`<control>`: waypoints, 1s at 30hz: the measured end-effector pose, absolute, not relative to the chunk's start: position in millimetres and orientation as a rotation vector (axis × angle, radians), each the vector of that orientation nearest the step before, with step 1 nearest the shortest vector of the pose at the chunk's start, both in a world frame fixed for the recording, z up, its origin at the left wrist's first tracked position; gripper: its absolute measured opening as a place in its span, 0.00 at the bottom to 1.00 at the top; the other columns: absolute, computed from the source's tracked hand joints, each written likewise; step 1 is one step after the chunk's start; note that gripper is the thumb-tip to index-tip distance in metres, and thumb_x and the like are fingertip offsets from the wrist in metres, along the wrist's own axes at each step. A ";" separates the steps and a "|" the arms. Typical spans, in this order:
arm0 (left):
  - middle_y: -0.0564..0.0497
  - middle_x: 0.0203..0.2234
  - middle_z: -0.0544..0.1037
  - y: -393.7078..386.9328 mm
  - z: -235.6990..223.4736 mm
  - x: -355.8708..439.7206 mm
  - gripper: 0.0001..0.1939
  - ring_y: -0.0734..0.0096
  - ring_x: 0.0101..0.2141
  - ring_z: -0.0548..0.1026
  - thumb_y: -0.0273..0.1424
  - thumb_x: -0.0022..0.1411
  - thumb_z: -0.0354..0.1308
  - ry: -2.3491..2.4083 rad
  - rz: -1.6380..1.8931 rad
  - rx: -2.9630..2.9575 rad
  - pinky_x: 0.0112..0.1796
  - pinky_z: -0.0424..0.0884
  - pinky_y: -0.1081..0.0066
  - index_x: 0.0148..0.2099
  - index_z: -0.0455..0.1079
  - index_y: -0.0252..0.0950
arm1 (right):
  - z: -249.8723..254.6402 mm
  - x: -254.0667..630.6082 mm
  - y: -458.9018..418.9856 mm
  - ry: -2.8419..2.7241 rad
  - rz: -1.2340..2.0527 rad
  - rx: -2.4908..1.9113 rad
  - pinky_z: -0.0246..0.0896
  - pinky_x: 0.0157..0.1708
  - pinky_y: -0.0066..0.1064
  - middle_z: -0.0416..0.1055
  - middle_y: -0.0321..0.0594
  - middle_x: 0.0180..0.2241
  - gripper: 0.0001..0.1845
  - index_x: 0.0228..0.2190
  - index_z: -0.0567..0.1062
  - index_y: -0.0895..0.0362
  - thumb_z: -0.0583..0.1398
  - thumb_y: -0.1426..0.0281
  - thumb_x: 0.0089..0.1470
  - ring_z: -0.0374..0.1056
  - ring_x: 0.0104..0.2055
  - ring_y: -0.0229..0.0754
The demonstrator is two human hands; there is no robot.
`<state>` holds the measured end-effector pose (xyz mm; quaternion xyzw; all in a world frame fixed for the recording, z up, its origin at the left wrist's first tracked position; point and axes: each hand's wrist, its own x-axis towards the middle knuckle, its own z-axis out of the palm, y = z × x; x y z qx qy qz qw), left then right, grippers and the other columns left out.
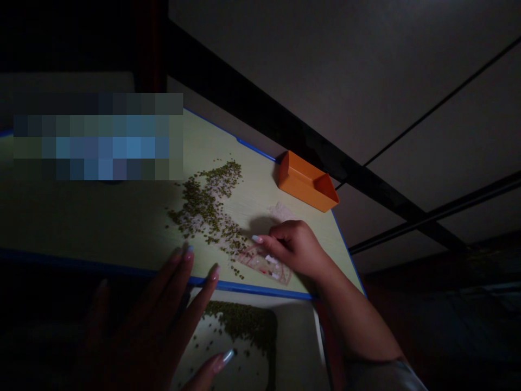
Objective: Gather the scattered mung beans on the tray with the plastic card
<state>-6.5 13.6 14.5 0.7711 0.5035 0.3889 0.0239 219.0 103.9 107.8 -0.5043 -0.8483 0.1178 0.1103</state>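
Note:
Small green beans (199, 203) lie in a loose spread on the pale tabletop, with a whitish patch of tiny grains among them. My right hand (295, 247) is closed with its thumb over the upper edge of a clear protractor (264, 265) with red markings. The protractor's left end touches the beans at the near edge of the spread. My left hand (163, 315) is open, fingers apart, over the table's front edge and the white tray (299, 336). Dark green beans (244, 320) are gathered along the tray's back and right side.
An orange box (309, 184) stands at the table's far right edge. Next to my right hand lies a small whitish heap (282, 210). Blue trim (260, 289) runs along the table's edge. A pixelated patch covers the back left. Behind the table rises a panelled wall (366, 81).

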 end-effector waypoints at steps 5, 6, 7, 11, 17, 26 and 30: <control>0.44 0.64 0.61 13.5 13.8 -7.1 0.43 0.41 0.55 0.71 0.60 0.52 0.50 1.541 1.210 2.397 0.63 0.38 0.36 0.67 0.48 0.54 | 104.9 216.6 104.6 -2.528 0.351 -1.462 0.43 0.25 0.29 0.61 0.33 0.15 0.29 0.18 0.73 0.59 0.53 0.55 0.63 0.54 0.20 0.30; 0.44 0.65 0.61 13.4 13.6 -7.1 0.43 0.41 0.55 0.71 0.60 0.52 0.50 1.543 1.210 2.398 0.63 0.38 0.36 0.67 0.48 0.54 | 104.2 216.3 104.9 -2.530 0.343 -1.461 0.43 0.25 0.29 0.60 0.33 0.15 0.30 0.17 0.72 0.59 0.53 0.54 0.63 0.54 0.20 0.30; 0.44 0.65 0.61 13.3 13.3 -7.2 0.43 0.41 0.55 0.71 0.60 0.52 0.50 1.546 1.204 2.400 0.63 0.38 0.36 0.67 0.48 0.54 | 103.6 216.3 105.2 -2.532 0.335 -1.455 0.43 0.24 0.28 0.60 0.33 0.15 0.31 0.17 0.71 0.59 0.53 0.53 0.63 0.53 0.20 0.30; 0.45 0.65 0.60 13.1 12.1 -7.6 0.46 0.39 0.55 0.70 0.61 0.50 0.52 1.561 1.162 2.407 0.62 0.36 0.35 0.67 0.45 0.56 | 102.6 217.3 105.9 -2.555 0.327 -1.390 0.42 0.24 0.28 0.57 0.32 0.15 0.31 0.15 0.67 0.59 0.53 0.52 0.63 0.52 0.19 0.30; 0.45 0.66 0.59 13.3 14.4 -7.1 0.44 0.39 0.55 0.71 0.59 0.52 0.51 1.552 1.173 2.400 0.62 0.38 0.34 0.68 0.45 0.55 | 104.8 218.1 106.7 -2.654 0.347 -1.299 0.46 0.26 0.29 0.59 0.34 0.15 0.32 0.15 0.66 0.58 0.50 0.51 0.64 0.55 0.21 0.32; 0.43 0.65 0.60 11.9 16.6 -7.0 0.44 0.37 0.54 0.71 0.54 0.52 0.54 1.539 1.167 2.400 0.60 0.40 0.31 0.68 0.45 0.54 | 103.3 220.6 107.2 -2.718 0.358 -1.229 0.48 0.27 0.30 0.60 0.34 0.16 0.31 0.15 0.66 0.57 0.51 0.52 0.64 0.56 0.22 0.33; 0.44 0.66 0.59 11.0 13.8 -7.3 0.43 0.37 0.56 0.69 0.52 0.52 0.54 1.555 1.143 2.419 0.61 0.40 0.31 0.68 0.46 0.54 | 103.5 221.7 107.4 -2.733 0.366 -1.214 0.48 0.28 0.30 0.61 0.35 0.17 0.31 0.16 0.66 0.58 0.50 0.52 0.64 0.56 0.22 0.33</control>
